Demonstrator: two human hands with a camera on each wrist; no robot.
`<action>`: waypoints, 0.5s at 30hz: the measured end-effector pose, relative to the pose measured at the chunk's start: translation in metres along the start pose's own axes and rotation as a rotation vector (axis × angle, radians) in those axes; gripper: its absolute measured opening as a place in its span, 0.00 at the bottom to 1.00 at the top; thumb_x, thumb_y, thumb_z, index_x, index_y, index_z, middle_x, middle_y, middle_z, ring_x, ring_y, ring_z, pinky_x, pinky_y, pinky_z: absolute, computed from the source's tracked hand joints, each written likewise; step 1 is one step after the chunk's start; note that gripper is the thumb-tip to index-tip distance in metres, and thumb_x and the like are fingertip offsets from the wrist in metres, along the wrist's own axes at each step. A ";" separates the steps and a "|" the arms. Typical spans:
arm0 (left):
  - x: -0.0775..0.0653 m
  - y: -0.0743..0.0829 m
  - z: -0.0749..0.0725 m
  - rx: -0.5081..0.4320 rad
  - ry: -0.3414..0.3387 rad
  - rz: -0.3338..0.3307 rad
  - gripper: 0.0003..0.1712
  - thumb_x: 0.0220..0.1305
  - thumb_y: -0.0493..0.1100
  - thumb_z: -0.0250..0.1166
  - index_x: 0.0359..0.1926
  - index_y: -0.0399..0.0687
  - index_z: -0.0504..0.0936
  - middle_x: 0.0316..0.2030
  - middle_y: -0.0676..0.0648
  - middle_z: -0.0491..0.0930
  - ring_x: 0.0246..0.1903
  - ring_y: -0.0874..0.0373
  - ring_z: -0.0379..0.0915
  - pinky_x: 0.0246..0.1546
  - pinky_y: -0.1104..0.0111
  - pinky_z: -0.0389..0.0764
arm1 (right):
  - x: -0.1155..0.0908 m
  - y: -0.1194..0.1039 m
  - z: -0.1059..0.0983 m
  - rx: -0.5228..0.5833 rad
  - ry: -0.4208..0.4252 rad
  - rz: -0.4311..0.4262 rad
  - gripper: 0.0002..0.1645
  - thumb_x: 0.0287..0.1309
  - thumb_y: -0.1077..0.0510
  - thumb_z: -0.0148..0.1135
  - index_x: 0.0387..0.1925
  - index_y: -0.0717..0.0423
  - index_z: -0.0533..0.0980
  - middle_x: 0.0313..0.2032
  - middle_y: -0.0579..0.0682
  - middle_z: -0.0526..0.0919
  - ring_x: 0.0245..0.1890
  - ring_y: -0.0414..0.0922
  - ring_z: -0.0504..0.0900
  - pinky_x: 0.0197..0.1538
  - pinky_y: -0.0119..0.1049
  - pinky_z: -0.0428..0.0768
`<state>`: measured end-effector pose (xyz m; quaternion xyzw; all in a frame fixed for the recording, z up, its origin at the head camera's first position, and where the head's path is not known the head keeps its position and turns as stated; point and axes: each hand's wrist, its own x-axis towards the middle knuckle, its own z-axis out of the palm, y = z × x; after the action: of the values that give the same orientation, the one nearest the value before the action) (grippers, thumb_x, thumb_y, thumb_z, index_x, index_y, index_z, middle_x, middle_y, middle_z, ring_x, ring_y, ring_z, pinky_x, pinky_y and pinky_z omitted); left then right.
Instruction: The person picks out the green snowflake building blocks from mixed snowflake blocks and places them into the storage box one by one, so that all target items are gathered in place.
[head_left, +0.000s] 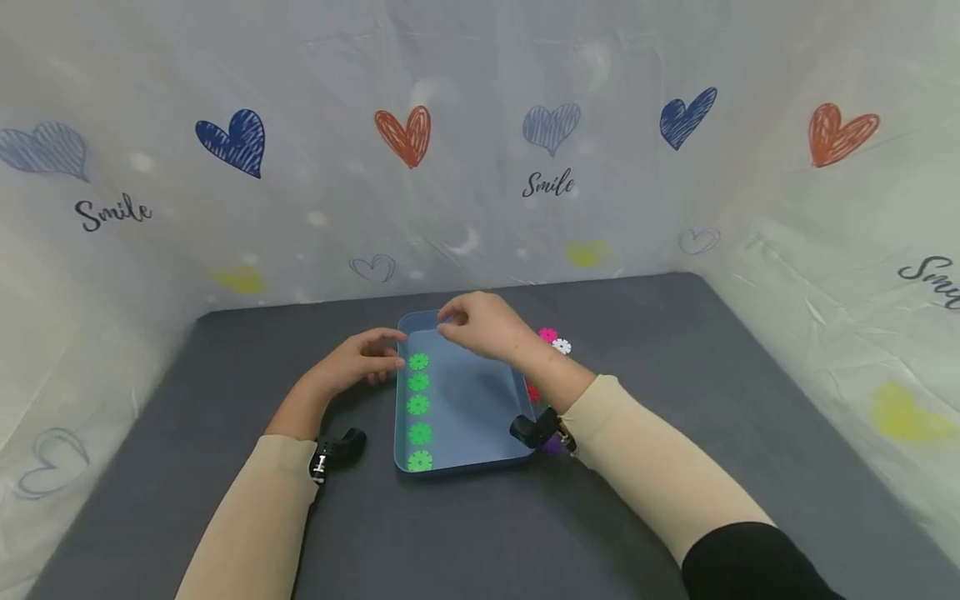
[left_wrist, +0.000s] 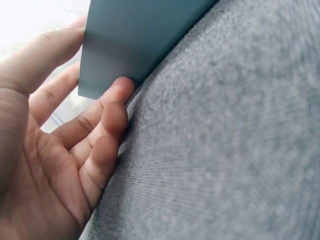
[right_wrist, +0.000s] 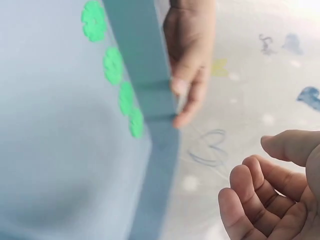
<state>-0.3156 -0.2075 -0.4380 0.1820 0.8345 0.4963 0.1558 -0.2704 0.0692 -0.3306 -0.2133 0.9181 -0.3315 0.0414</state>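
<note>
A shallow blue tray (head_left: 480, 408) lies on the dark table. Several green notched plastic discs (head_left: 418, 405) form a column along its left side. My left hand (head_left: 365, 360) holds the tray's left wall near its far corner. In the left wrist view, the thumb and index finger of that hand reach over the rim while a curled fingertip (left_wrist: 122, 90) touches the outer wall. Above the tray's far end hovers my right hand (head_left: 483, 323), fingers loosely bent. The right wrist view shows its thumb (right_wrist: 287, 146) apart from the fingers, with nothing between them.
Right of the tray, partly behind my right forearm, lie loose discs: pink (head_left: 548, 334), white (head_left: 561, 345), red (head_left: 533, 392) and purple (head_left: 553, 446). A pale curtain (head_left: 465, 208) printed with hearts surrounds the grey table cover (head_left: 315, 533).
</note>
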 end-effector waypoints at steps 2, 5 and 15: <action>0.014 0.007 0.006 0.001 -0.039 0.022 0.34 0.70 0.47 0.70 0.71 0.43 0.70 0.46 0.39 0.81 0.35 0.47 0.74 0.35 0.58 0.77 | -0.016 0.001 -0.023 -0.026 0.020 0.024 0.17 0.73 0.51 0.62 0.57 0.52 0.83 0.41 0.45 0.84 0.38 0.42 0.81 0.42 0.41 0.79; 0.030 0.017 0.015 0.007 -0.095 0.054 0.34 0.70 0.46 0.70 0.71 0.43 0.70 0.47 0.39 0.80 0.35 0.47 0.75 0.35 0.59 0.77 | -0.040 0.000 -0.056 -0.063 0.032 0.067 0.18 0.73 0.51 0.62 0.58 0.52 0.82 0.40 0.45 0.84 0.37 0.43 0.81 0.42 0.40 0.78; 0.010 0.094 -0.026 0.343 -0.026 0.114 0.47 0.74 0.60 0.61 0.81 0.46 0.51 0.48 0.35 0.75 0.41 0.47 0.74 0.38 0.55 0.73 | -0.074 -0.050 -0.126 -0.166 0.048 0.052 0.19 0.73 0.51 0.62 0.60 0.53 0.80 0.41 0.43 0.82 0.40 0.38 0.80 0.44 0.32 0.77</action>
<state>-0.3223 -0.1820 -0.3439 0.2593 0.8930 0.3525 0.1048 -0.2132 0.1405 -0.2061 -0.1842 0.9484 -0.2579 0.0101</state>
